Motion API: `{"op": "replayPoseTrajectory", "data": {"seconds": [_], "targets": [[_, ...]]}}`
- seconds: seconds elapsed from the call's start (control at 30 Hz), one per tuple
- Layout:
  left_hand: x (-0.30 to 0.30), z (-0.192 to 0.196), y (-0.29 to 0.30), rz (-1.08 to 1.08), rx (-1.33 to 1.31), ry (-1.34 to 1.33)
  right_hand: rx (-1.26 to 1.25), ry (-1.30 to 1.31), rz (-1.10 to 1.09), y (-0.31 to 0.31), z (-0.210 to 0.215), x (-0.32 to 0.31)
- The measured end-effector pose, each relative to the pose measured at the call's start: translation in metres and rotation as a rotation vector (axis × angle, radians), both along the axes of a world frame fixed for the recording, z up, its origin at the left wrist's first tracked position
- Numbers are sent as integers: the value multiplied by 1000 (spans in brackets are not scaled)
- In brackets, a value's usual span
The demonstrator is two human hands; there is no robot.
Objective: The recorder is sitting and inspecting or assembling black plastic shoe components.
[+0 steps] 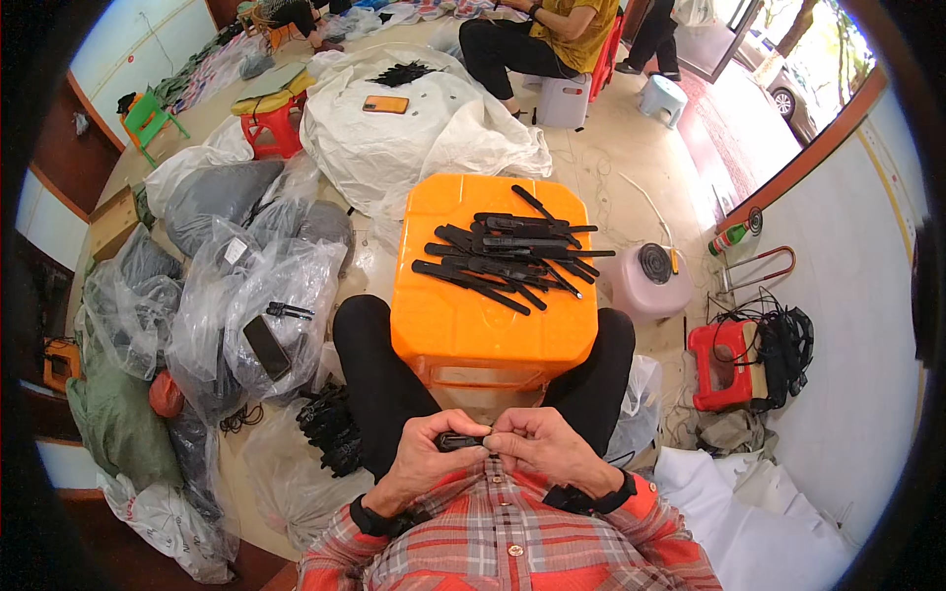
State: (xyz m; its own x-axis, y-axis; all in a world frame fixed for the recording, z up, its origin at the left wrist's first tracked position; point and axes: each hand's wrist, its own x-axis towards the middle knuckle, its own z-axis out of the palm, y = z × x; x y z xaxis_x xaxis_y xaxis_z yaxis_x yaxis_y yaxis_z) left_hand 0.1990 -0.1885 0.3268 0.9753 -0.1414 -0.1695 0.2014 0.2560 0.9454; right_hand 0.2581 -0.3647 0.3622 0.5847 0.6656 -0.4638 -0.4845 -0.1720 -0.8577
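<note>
Close to my chest, my left hand (427, 456) is closed round a small black strap-like piece (457, 441), its exact kind hard to make out. My right hand (548, 445) pinches at the end of the same piece, fingertips meeting those of the left. Between my knees stands an orange plastic stool (434, 340). A loose pile of flat black strips (512, 246), several of them crossing, lies on its top, beyond both hands.
Clear plastic bags (202, 325) of dark goods crowd the left, a black phone (266, 347) on them. A bundle of black strips (330, 428) lies by my left leg. To the right are a pinkish jug (650, 295) and a red stool (717, 369). A person (552, 44) sits ahead.
</note>
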Motion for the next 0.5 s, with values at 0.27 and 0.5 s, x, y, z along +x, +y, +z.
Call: {"op": "replayPoseTrajectory", "data": {"seconds": [0.27,0.5], "targets": [[6,-2,-15,142,108,68,-44,-52,-20,4,-23,3],[8,-8,-24,305,366,-41,-406,-1050,-92,24,-7,-4]]}}
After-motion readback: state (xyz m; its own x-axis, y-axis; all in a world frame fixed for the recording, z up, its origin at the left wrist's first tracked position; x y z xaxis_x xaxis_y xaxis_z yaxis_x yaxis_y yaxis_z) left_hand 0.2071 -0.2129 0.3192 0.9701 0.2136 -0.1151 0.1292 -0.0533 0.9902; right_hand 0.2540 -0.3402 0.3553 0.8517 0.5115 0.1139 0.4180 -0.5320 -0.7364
